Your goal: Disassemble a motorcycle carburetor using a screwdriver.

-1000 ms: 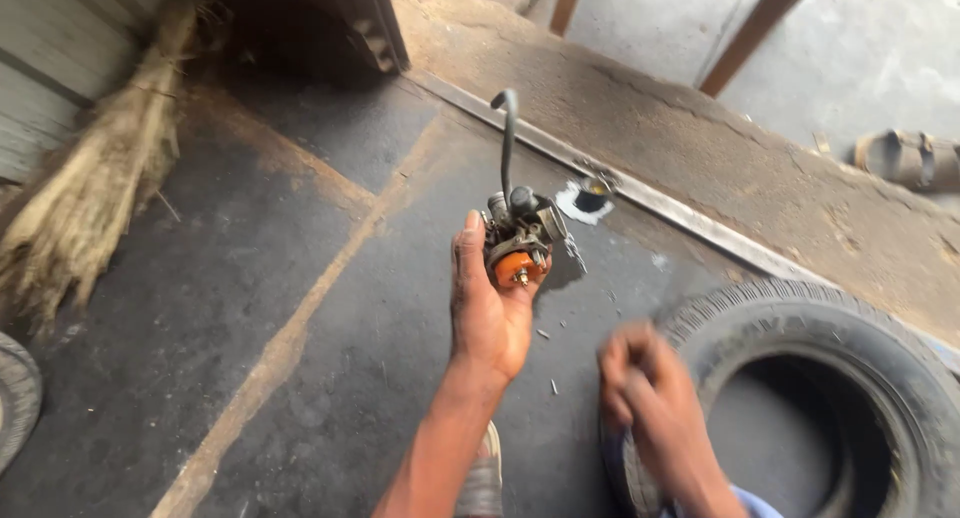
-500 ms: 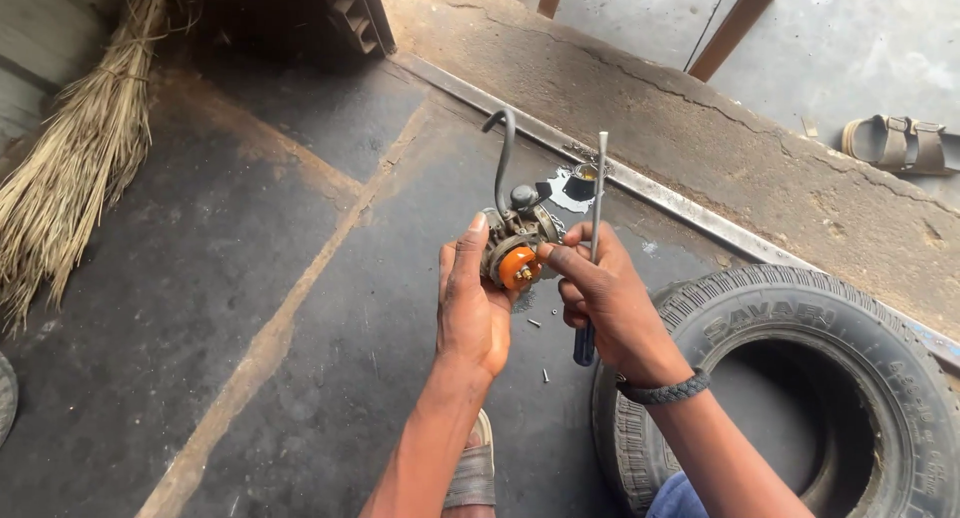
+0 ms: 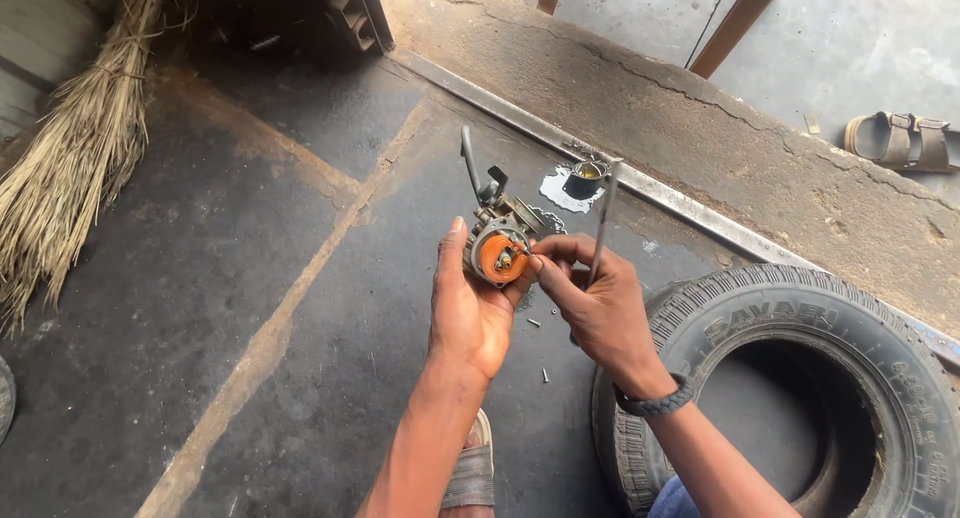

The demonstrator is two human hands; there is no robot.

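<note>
A worn black rubber tyre (image 3: 800,378) lay flat on the dark, oil-stained concrete floor (image 3: 250,308), and everything else is placed from it. Beyond the tyre, a cracked grey concrete step (image 3: 720,148) ran across the view, edged by a long flat metal strip (image 3: 690,210). Far to the left of the tyre, a bundle of dry straw forming a broom (image 3: 80,158) leaned by the wall. Past the step, above the tyre, a tan strapped sandal (image 3: 895,141) sat on paler ground.

Just left of the tyre, held above the floor, the left hand (image 3: 470,308) was wrapped around a small grey metal carburettor with an orange round part showing in its open side (image 3: 500,248); a bent dark tube rose from its top. The right hand (image 3: 595,308), over the tyre's left rim, had its fingers closed round a slim metal-shafted screwdriver (image 3: 600,223) standing nearly upright, while its thumb and fingertip touched the carburettor's rim.

On the floor up-left of the tyre, near the strip, stood a small dark round cap (image 3: 585,178) on a shiny wet patch. A few tiny screws (image 3: 544,374) lay below the hands, beside the tyre.
</note>
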